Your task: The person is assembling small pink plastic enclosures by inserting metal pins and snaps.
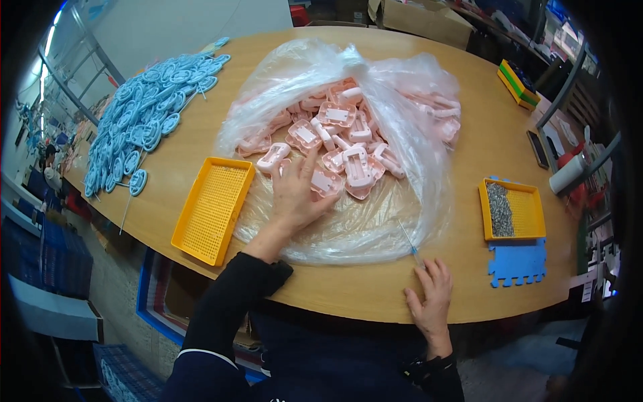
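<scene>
My left hand (298, 194) reaches into the mouth of a clear plastic bag (362, 251). Its fingers are spread over pink plastic housings (335, 114) heaped inside, and one pink housing (326, 182) lies between thumb and forefinger, touched rather than clearly gripped. By the table's front edge, my right hand (432, 295) is open, its thumb apart from the fingers. Its fingertips are at the handle end of a thin screwdriver-like tool (413, 250) with a blue collar, whose slim shaft points away across the bag's edge. Part of the handle is hidden by the fingers.
Blue looped plastic parts (144, 100) are piled at the left. A yellow perforated tray (213, 211) lies beside the bag. On the right, a yellow tray (526, 211) of small metal screws (499, 211) sits on a blue foam mat (516, 264). A yellow-green block (518, 85) stands farther back.
</scene>
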A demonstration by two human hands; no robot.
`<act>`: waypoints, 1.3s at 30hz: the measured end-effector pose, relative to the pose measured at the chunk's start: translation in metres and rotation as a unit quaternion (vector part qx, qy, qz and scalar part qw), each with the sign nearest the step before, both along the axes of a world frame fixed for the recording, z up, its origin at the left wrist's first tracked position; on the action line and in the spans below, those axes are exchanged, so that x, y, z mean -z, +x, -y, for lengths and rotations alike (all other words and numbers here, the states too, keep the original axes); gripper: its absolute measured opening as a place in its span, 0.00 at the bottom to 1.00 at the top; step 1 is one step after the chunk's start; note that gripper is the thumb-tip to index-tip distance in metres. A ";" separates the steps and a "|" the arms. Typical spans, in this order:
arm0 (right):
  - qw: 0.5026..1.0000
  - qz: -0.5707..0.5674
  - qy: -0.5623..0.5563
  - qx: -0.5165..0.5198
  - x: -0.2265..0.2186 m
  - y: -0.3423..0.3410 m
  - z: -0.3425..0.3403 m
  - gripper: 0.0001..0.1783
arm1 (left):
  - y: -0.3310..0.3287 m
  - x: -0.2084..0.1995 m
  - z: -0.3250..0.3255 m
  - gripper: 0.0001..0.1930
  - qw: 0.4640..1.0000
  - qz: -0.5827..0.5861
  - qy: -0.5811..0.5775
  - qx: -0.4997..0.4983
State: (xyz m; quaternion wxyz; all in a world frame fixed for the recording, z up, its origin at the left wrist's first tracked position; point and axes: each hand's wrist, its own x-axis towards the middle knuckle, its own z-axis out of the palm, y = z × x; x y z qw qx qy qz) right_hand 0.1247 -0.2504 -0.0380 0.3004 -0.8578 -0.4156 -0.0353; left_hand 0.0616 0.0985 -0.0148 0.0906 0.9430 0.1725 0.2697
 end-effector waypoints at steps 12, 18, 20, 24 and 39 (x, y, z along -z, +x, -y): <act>0.667 -0.656 0.324 -0.143 -0.051 -0.022 -0.106 0.25 | -0.048 -0.024 0.108 0.57 0.961 0.132 -0.156 0.185; 0.679 -0.644 0.317 -0.152 -0.028 -0.020 -0.096 0.21 | -0.057 -0.018 0.101 0.39 0.921 0.161 -0.323 0.145; 0.685 -0.644 0.311 -0.139 -0.031 -0.023 -0.095 0.21 | -0.057 -0.019 0.100 0.25 0.939 0.079 -0.305 0.135; 0.729 -0.608 0.284 -0.136 -0.033 -0.025 -0.092 0.19 | -0.050 -0.015 0.107 0.13 0.929 0.134 -0.333 0.093; 0.753 -0.595 0.262 -0.106 -0.033 -0.020 -0.083 0.20 | -0.052 -0.026 0.108 0.14 0.920 0.055 -0.364 0.134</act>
